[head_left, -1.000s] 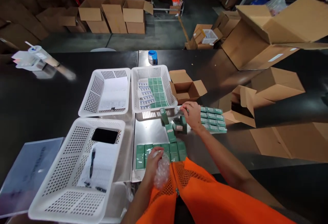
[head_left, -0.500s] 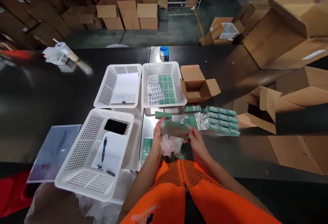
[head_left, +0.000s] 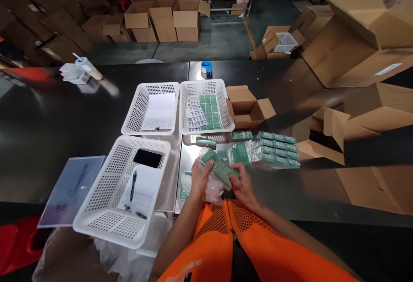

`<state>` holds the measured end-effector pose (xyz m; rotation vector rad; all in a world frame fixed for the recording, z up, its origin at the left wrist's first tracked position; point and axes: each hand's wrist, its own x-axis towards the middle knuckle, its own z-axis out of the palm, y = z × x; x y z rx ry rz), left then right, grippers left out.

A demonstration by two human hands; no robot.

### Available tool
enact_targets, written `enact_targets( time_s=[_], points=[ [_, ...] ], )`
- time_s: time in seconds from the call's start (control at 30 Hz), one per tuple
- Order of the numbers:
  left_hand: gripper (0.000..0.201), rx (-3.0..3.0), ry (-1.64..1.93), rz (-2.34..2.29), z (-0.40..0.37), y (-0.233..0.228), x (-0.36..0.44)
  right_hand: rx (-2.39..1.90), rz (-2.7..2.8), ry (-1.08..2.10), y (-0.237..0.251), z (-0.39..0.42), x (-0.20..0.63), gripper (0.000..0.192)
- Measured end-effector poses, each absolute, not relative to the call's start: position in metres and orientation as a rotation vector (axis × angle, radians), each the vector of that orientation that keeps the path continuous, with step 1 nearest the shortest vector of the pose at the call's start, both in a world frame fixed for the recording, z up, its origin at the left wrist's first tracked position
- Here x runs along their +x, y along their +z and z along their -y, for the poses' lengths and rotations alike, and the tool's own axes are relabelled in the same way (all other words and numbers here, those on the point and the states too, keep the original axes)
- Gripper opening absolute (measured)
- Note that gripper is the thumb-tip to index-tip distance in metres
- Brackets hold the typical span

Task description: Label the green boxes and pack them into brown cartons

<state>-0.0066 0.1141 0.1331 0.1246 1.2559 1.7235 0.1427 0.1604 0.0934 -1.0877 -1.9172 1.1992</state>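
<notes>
Box in play: one green box [head_left: 221,169], tilted between two hands, over the table's near edge, right in front of the orange vest [head_left: 216,222].
Left hand [head_left: 200,176]: thumb on top, pinching the box's left end; fingers underneath are hidden, so no telling how they're spread.
Right hand [head_left: 242,185]: there's the thumb, pinching the near right corner; its lower fingers are out of sight too.
Plastic [head_left: 214,191]: one crumpled wad, bunched beside the left hand, below the box.
Loose boxes [head_left: 205,143]: at least three just beyond the hands; some are covered, so no full count.
Wrapped pack [head_left: 275,150]: one, to the right, ends showing in what looks like four rows of three.
Baskets [head_left: 100,191]: three, all white; the nearest carries one phone [head_left: 147,158].
Small carton [head_left: 248,121]: one, open, beside the label basket [head_left: 206,85].
Blue roll [head_left: 206,69]: just one, out beyond the baskets.
</notes>
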Motion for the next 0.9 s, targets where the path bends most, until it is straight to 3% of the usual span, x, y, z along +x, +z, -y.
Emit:
enact_targets(
  time_s=[0.2,0.37,0.47,0.7,0.9],
  points=[
    [0.048,0.232,1.61,-1.203,-0.105,0.13,0.012,-0.883,1.962,1.067,0.099,-0.152,0.149,0.049],
    [0.054,0.403,1.761,-1.368,-0.096,0.133,-0.002,-0.708,1.968,1.002,0.11,-0.154,0.148,0.037],
    [0.041,0.63,1.82,-1.638,-0.091,0.139,-0.025,-0.71,1.944,0.977,0.112,-0.153,0.146,0.037],
    [0.026,0.743,1.535,-1.833,-0.087,0.151,-0.05,-0.834,1.878,1.152,0.114,-0.143,0.145,0.035],
    [0.018,0.794,1.264,-1.871,-0.08,0.153,-0.064,-0.625,2.089,0.867,0.112,-0.148,0.15,0.038]
  ],
)
